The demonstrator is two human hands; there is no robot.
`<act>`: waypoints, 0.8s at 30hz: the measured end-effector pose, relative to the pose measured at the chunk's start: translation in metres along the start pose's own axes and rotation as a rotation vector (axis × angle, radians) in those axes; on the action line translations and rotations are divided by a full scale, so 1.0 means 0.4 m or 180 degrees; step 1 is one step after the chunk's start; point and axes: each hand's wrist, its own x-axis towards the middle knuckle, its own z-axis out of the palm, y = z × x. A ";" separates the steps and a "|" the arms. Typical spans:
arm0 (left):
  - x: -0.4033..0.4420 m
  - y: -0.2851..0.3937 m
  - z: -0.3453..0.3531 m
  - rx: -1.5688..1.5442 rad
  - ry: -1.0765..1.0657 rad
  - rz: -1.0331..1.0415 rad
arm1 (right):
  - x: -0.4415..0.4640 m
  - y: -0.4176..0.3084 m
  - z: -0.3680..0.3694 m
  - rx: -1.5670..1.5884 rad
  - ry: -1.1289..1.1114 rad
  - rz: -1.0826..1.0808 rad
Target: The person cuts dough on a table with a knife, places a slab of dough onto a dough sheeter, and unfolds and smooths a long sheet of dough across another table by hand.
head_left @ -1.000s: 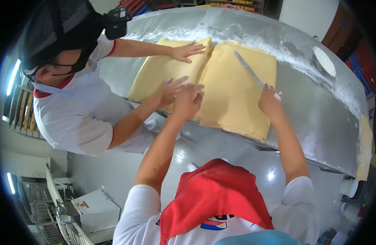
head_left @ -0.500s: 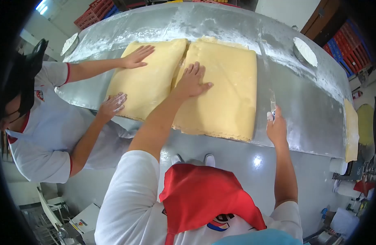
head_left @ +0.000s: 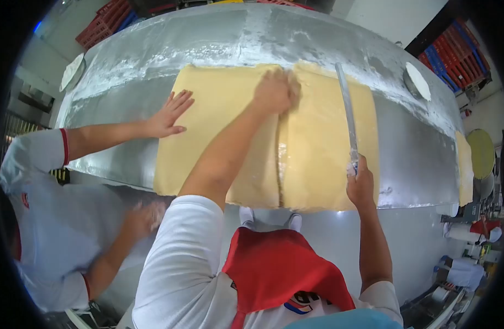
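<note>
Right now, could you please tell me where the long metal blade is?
In the head view, the long metal blade is right of centre, in the camera wearer's right hand, seen against the right dough slab.

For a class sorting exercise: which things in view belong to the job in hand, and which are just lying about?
Seemingly in the job: left dough sheet, right dough sheet, long blade in the right hand, metal table.
Seemingly lying about: red crates; right-side bowl, untouched.
</note>
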 end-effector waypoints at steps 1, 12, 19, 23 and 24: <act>-0.006 -0.052 0.008 0.0130 0.0329 -0.0208 | 0.014 -0.050 0.027 0.0202 0.0003 -0.0095; -0.106 -0.320 -0.051 0.0449 0.0012 -0.0783 | 0.130 -0.232 0.155 0.0874 -0.0267 0.0503; -0.255 -0.117 -0.046 0.0531 0.0318 -0.0609 | 0.084 -0.041 0.149 0.0926 -0.0454 0.0936; -0.480 0.046 -0.060 0.0272 -0.0158 0.0087 | 0.043 -0.082 0.105 0.1046 -0.0614 0.0986; -0.491 0.044 -0.069 0.0242 -0.0125 0.0088 | 0.027 -0.101 0.106 0.1032 -0.0624 0.0980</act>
